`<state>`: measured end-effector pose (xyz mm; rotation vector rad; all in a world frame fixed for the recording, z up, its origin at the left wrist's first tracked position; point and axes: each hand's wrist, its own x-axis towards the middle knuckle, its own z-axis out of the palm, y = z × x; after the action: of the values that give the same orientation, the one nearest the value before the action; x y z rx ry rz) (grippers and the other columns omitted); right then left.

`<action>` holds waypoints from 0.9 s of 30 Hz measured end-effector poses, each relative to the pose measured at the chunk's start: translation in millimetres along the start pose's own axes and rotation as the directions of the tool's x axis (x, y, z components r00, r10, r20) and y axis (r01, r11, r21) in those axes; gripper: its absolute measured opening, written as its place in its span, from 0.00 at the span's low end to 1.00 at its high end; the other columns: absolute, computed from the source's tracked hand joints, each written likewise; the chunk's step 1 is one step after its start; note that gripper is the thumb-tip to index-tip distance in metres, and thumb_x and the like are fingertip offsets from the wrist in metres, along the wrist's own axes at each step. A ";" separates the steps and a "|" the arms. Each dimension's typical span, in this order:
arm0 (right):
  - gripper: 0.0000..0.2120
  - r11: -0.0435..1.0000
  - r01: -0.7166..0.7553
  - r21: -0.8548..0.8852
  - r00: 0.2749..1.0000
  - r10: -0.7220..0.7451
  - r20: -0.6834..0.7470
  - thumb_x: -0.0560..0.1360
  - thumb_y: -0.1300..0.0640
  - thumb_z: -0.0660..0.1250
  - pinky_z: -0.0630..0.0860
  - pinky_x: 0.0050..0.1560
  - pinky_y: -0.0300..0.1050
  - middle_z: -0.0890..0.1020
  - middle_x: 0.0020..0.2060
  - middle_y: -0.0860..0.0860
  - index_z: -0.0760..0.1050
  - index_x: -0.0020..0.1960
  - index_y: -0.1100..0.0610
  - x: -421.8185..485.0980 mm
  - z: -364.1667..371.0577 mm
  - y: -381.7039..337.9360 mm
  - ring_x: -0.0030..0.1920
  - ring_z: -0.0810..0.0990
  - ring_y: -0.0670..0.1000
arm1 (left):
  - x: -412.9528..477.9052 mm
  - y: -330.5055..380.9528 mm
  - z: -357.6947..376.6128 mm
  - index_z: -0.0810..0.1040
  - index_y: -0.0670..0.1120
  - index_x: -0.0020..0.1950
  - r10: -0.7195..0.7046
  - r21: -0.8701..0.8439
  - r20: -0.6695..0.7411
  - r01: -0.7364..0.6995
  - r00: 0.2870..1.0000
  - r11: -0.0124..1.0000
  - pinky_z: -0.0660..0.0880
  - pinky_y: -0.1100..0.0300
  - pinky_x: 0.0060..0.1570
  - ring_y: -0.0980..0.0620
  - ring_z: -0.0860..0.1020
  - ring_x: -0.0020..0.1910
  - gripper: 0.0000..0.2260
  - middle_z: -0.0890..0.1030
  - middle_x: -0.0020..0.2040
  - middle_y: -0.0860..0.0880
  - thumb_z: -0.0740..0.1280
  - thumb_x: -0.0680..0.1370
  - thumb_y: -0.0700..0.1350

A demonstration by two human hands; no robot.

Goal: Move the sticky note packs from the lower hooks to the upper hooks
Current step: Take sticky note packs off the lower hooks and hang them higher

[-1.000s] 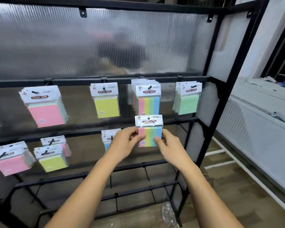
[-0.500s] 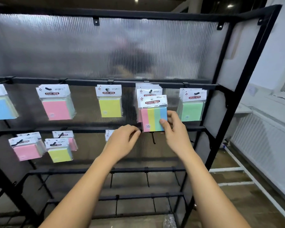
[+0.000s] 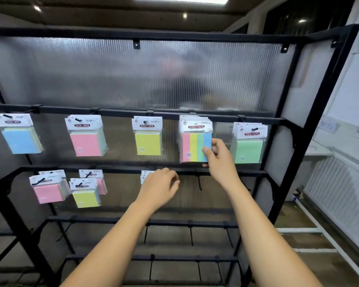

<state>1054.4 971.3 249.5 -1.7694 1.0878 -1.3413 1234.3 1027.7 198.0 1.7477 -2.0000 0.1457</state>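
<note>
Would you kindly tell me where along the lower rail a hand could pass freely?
Around the bare hook, between the left hand and the right frame post, the lower rail holds no packs. Its left end is crowded with the pink pack and yellow pack.

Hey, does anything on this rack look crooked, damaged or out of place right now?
Nothing looks damaged or fallen. The one untidy spot is the lower left: the pink pack and the yellow pack hang tilted and overlap others behind them.
</note>
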 end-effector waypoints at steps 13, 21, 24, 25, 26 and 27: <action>0.05 0.996 -0.066 0.066 0.998 0.067 -0.005 0.82 0.58 0.59 0.81 0.42 0.42 0.82 0.50 0.46 0.70 0.58 0.54 -3.2 1.0 10.6 0.48 0.81 0.47 | -9.3 -1.5 14.2 0.77 0.49 0.55 -0.054 -0.039 0.054 0.056 0.997 0.998 0.74 0.55 0.51 0.52 0.76 0.52 0.10 0.78 0.51 0.53 0.60 0.80 0.51; 0.10 0.995 -0.082 0.060 0.997 0.083 -0.005 0.83 0.56 0.59 0.82 0.44 0.46 0.82 0.53 0.50 0.70 0.62 0.58 2.4 0.7 10.0 0.50 0.82 0.50 | -8.7 0.3 15.9 0.77 0.50 0.55 -0.036 -0.060 0.018 0.037 0.999 0.997 0.72 0.59 0.48 0.54 0.76 0.51 0.09 0.78 0.51 0.55 0.60 0.80 0.51; 0.11 0.994 -0.098 0.053 0.995 0.098 -0.007 0.82 0.56 0.59 0.83 0.43 0.47 0.82 0.52 0.52 0.71 0.62 0.59 4.3 1.7 11.8 0.47 0.83 0.52 | -8.9 0.2 16.4 0.77 0.50 0.55 -0.034 -0.067 0.004 0.034 0.999 0.997 0.72 0.59 0.48 0.55 0.76 0.51 0.09 0.78 0.51 0.55 0.60 0.80 0.51; 0.11 0.992 -0.109 0.057 0.994 0.109 -0.010 0.82 0.56 0.59 0.83 0.42 0.46 0.82 0.51 0.53 0.71 0.61 0.60 4.7 2.2 12.8 0.44 0.83 0.52 | -9.1 0.0 16.9 0.77 0.50 0.55 -0.033 -0.068 0.003 0.033 0.999 0.997 0.72 0.59 0.49 0.55 0.76 0.51 0.09 0.78 0.51 0.55 0.60 0.80 0.51; 0.10 0.991 -0.120 0.065 0.993 0.121 -0.013 0.82 0.57 0.59 0.82 0.41 0.45 0.82 0.49 0.54 0.71 0.61 0.60 5.0 2.8 13.4 0.40 0.82 0.52 | -9.3 -0.1 17.4 0.77 0.50 0.55 -0.032 -0.068 0.003 0.032 0.999 0.997 0.73 0.59 0.49 0.55 0.76 0.51 0.09 0.78 0.52 0.55 0.60 0.80 0.51; 0.10 0.989 -0.131 0.073 0.991 0.132 -0.015 0.82 0.57 0.59 0.82 0.39 0.45 0.82 0.48 0.55 0.71 0.60 0.60 5.0 3.4 13.7 0.37 0.81 0.51 | -9.5 -0.1 17.9 0.77 0.50 0.56 -0.030 -0.067 0.003 0.031 1.000 0.997 0.73 0.59 0.49 0.55 0.76 0.52 0.09 0.78 0.52 0.55 0.60 0.80 0.51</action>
<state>1055.3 960.9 238.8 -1.6070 1.1324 -1.3042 1230.1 1029.5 178.3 1.7359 -1.9559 0.0652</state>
